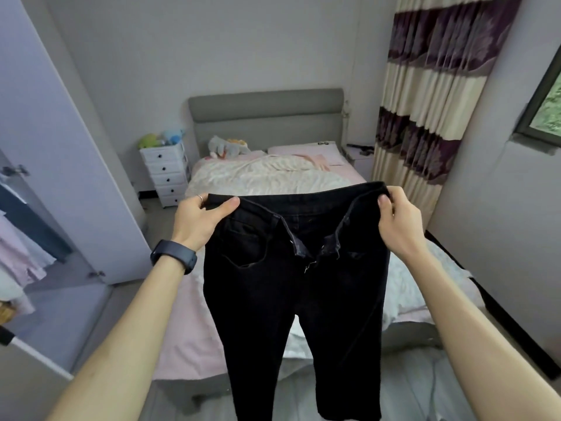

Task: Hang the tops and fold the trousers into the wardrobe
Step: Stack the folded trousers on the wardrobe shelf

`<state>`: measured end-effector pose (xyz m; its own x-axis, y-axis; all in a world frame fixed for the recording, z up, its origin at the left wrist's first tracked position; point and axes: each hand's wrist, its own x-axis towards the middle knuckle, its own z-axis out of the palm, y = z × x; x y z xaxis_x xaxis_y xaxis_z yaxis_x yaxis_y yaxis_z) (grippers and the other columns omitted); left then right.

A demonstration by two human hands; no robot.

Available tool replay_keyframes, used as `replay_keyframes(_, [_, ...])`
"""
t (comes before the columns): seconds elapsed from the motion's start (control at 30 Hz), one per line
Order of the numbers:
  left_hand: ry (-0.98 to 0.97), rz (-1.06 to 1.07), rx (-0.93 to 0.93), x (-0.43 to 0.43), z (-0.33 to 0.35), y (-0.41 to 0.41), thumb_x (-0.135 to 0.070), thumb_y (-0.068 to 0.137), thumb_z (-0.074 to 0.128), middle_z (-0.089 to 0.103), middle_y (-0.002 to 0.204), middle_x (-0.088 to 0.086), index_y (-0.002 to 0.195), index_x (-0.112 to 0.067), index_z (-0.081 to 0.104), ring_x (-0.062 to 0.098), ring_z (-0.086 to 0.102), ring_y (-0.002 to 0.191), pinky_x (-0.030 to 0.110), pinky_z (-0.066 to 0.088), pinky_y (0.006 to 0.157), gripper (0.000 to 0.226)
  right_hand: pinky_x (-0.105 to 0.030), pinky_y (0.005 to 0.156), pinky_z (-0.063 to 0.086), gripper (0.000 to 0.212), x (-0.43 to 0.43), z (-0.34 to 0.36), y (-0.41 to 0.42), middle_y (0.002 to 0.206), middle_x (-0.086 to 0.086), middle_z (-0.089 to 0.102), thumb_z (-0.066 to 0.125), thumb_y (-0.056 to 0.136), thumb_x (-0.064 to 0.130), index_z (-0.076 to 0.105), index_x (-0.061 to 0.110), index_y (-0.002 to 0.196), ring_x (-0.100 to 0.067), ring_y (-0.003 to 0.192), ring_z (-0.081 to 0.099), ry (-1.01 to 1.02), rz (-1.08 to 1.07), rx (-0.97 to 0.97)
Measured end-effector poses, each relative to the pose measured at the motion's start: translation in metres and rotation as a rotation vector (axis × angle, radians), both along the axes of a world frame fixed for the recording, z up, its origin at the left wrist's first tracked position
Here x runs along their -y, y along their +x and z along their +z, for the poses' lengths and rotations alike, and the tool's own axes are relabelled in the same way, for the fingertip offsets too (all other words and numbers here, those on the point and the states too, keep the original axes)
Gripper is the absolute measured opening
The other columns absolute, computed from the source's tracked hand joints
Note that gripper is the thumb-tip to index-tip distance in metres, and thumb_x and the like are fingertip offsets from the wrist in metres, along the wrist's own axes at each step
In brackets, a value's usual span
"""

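Black trousers [273, 299] hang in the air with the fly open, legs dangling before the foot of the bed [188, 323]. The left grip [200, 217], watch [173, 256] on its wrist, pinches one waistband end. The right grip [397, 220] pinches the other. At left the wardrobe [60, 147] stands open, clothes [18, 247] hanging inside. Farther off, drawers [165, 174] and curtain [425, 117] flank the headboard [267, 113].
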<state>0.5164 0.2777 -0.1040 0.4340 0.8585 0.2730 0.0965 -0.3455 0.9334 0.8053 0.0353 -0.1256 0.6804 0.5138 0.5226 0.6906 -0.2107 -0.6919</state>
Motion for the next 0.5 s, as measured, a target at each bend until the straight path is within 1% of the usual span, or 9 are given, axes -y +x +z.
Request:
replay_keyframes(0.07, [0.054,0.065,-0.026,-0.005,-0.010,0.013,-0.061,0.066,0.083,0.076,0.081,-0.014,0.080,-0.037,0.076,0.004,0.071,0.078,0.035,0.057,0.077,0.028,-0.016,0.061,0.039,0.013,-0.010,-0.008,0.012,0.083,0.007,0.059,0.037,0.108,0.023,0.045,0.028,0.099,0.000,0.075,0.056,0.003,0.010,0.006])
replay_keyframes(0.17, [0.060,0.133,-0.020,-0.012,-0.017,0.028,-0.061,0.066,0.083,0.075,0.082,-0.015,0.081,-0.038,0.075,0.006,0.071,0.083,0.042,0.059,0.086,0.029,-0.027,0.058,0.039,0.012,-0.021,-0.015,0.027,0.081,0.007,0.059,0.035,0.109,0.027,0.041,0.031,0.099,-0.004,0.072,0.055,-0.034,0.017,0.029])
replay_keyframes(0.23, [0.071,0.157,-0.015,-0.025,-0.012,0.043,-0.061,0.065,0.083,0.075,0.082,-0.015,0.081,-0.038,0.075,0.008,0.071,0.084,0.046,0.058,0.087,0.029,-0.035,0.057,0.036,0.011,-0.037,-0.011,0.042,0.082,0.006,0.059,0.034,0.109,0.028,0.041,0.031,0.101,-0.010,0.071,0.055,-0.032,0.028,0.046])
replay_keyframes(0.3, [0.077,0.169,-0.016,-0.042,-0.002,0.064,-0.063,0.065,0.083,0.075,0.082,-0.014,0.081,-0.036,0.075,0.008,0.071,0.083,0.046,0.059,0.086,0.032,-0.036,0.063,0.035,0.011,-0.057,-0.003,0.065,0.087,0.004,0.060,0.034,0.109,0.027,0.043,0.030,0.104,-0.015,0.074,0.053,-0.008,0.042,0.056])
replay_keyframes(0.37, [0.100,0.190,-0.015,-0.060,0.009,0.086,-0.066,0.064,0.082,0.075,0.082,-0.014,0.083,-0.035,0.075,0.006,0.071,0.081,0.045,0.060,0.084,0.038,-0.034,0.070,0.036,0.013,-0.078,0.007,0.089,0.094,0.004,0.060,0.034,0.109,0.027,0.047,0.028,0.109,-0.016,0.081,0.053,0.012,0.058,0.055])
replay_keyframes(0.4, [0.112,0.203,-0.012,-0.069,0.014,0.095,-0.067,0.063,0.082,0.075,0.081,-0.015,0.083,-0.035,0.075,0.005,0.071,0.080,0.044,0.060,0.083,0.039,-0.034,0.072,0.036,0.015,-0.089,0.012,0.099,0.097,0.004,0.061,0.034,0.109,0.027,0.049,0.024,0.112,-0.016,0.083,0.053,0.024,0.070,0.058])
replay_keyframes(0.5, [0.130,0.225,-0.013,-0.108,0.025,0.133,-0.067,0.062,0.082,0.075,0.083,-0.017,0.084,-0.036,0.075,0.002,0.070,0.080,0.038,0.060,0.081,0.039,-0.035,0.071,0.037,0.020,-0.130,0.023,0.139,0.095,0.003,0.060,0.034,0.109,0.026,0.051,0.017,0.115,-0.017,0.082,0.053,0.018,0.080,0.062])
